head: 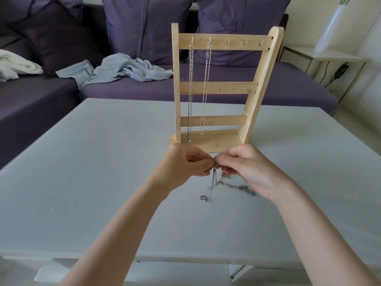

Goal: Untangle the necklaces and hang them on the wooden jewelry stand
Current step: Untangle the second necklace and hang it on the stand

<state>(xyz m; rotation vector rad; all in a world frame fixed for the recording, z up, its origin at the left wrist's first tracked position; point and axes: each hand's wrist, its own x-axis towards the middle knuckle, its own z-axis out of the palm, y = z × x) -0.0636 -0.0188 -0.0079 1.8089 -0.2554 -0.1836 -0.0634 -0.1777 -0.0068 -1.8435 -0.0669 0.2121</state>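
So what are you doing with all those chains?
A person is untangling necklaces at a grey table. The left hand and right hand both pinch the top of a knotted bunch of chains, with the rest trailing on the table. Just behind the hands stands a wooden jewelry stand. Two silver necklaces already hang from its top row: one on the far-left hook and one on the next hook. The other hooks are still free.
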